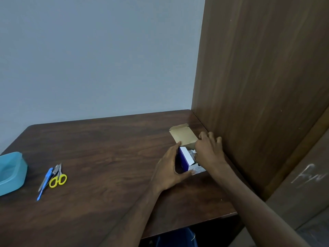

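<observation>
- Small box (185,157), lid flap (183,134) open, sits on the counter (106,157) between both hands.
- Left hand (169,166): grip clamped on its left wall, thumb along the near edge.
- Right hand (208,152) arches over its right side, fingers bent; I cannot tell whether its grip closes.
- Yellow scissors (57,179) lie well left of the left grip.

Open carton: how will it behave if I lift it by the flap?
Thin card, so the lid flap likely bends at its crease. The carton looks small, probably light. Open top: contents may spill if tipped.
</observation>
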`<state>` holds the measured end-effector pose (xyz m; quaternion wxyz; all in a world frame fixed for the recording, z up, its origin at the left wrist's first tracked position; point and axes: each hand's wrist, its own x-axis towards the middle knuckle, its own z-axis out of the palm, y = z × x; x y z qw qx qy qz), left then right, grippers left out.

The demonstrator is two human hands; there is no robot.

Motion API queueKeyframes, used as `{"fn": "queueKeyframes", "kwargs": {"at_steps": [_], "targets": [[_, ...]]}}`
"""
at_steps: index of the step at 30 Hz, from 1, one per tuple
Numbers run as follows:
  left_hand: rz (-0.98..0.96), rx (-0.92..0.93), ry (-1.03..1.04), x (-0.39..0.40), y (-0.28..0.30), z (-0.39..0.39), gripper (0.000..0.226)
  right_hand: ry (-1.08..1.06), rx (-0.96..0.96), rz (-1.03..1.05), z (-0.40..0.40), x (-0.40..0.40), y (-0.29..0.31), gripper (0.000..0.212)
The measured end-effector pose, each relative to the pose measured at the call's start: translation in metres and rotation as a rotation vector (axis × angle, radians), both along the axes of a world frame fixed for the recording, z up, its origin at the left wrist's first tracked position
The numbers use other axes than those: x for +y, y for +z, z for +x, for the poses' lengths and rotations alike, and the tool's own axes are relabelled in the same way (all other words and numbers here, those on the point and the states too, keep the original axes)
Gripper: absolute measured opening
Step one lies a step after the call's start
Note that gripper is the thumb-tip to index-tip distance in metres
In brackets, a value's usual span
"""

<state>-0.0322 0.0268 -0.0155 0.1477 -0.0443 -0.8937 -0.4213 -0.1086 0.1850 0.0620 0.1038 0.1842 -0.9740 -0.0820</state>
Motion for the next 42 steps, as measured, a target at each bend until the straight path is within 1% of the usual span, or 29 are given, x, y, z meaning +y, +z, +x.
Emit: {"fn": "queueKeyframes", "kwargs": {"at_steps": [3, 5, 8, 10, 11, 13, 15, 18, 20, 21, 22, 24, 25, 28, 29, 30, 33, 37, 42], "targets": [[0.008, 0.0, 0.002, 0.0, 0.001, 0.001, 0.113, 0.035, 0.023, -0.087, -0.004, 0.002, -0.006, 0.026], [0.008, 0.0, 0.001, 0.001, 0.001, 0.002, 0.113, 0.064, 0.039, -0.269, -0.008, 0.006, -0.011, 0.018], [0.015, 0.004, -0.005, 0.0, 0.001, 0.001, 0.113, 0.127, 0.029, -0.708, -0.01, 0.014, -0.012, 0.003], [0.037, 0.011, -0.007, -0.001, 0.002, 0.0, 0.114, 0.105, -0.019, -1.029, -0.009, 0.019, -0.006, 0.011], [0.049, 0.016, -0.007, -0.001, 0.002, 0.0, 0.114, 0.071, -0.058, -1.228, -0.009, 0.022, -0.002, 0.016], [0.075, 0.024, -0.013, -0.001, 0.003, 0.001, 0.114, 0.012, -0.174, -1.664, -0.006, 0.028, 0.006, 0.027], [0.101, 0.027, -0.019, -0.001, 0.005, 0.001, 0.113, -0.051, -0.304, -2.017, -0.005, 0.037, 0.008, 0.03], [0.11, 0.043, -0.024, 0.0, 0.005, 0.001, 0.112, -0.194, -0.521, -2.343, -0.006, 0.052, -0.003, 0.018], [0.117, 0.061, -0.022, 0.0, 0.004, 0.001, 0.105, -0.293, -0.679, -2.477, -0.007, 0.062, -0.014, 0.022], [0.121, 0.069, -0.023, 0.0, 0.005, 0.002, 0.1, -0.33, -0.759, -2.494, -0.008, 0.066, -0.018, 0.023], [0.124, 0.077, -0.025, 0.001, 0.005, 0.002, 0.095, -0.354, -0.829, -2.469, -0.008, 0.068, -0.023, 0.025], [0.137, 0.096, -0.034, 0.001, 0.004, 0.002, 0.087, -0.368, -0.884, -2.336, -0.008, 0.07, -0.027, 0.026], [0.148, 0.107, -0.039, 0.001, 0.003, 0.001, 0.084, -0.35, -0.852, -2.238, -0.007, 0.07, -0.028, 0.024], [0.179, 0.132, -0.047, 0.002, 0.002, 0.0, 0.079, -0.184, -0.58, -1.777, 0.002, 0.072, -0.027, 0.021], [0.183, 0.131, -0.049, 0.002, 0.003, 0.0, 0.08, -0.105, -0.517, -1.664, 0.006, 0.072, -0.027, 0.02], [0.184, 0.13, -0.047, 0.002, 0.003, 0.0, 0.082, -0.037, -0.499, -1.612, 0.009, 0.072, -0.026, 0.019], [0.184, 0.13, -0.035, 0.002, 0.003, 0.0, 0.082, 0.068, -0.514, -1.56, 0.015, 0.072, -0.03, 0.021], [0.185, 0.133, -0.026, 0.002, 0.003, 0.0, 0.075, 0.159, -0.397, -1.506, 0.014, 0.075, -0.043, 0.026], [0.181, 0.139, -0.026, 0.001, 0.002, -0.001, 0.075, 0.218, -0.356, -1.463, 0.014, 0.08, -0.053, 0.021]]}}
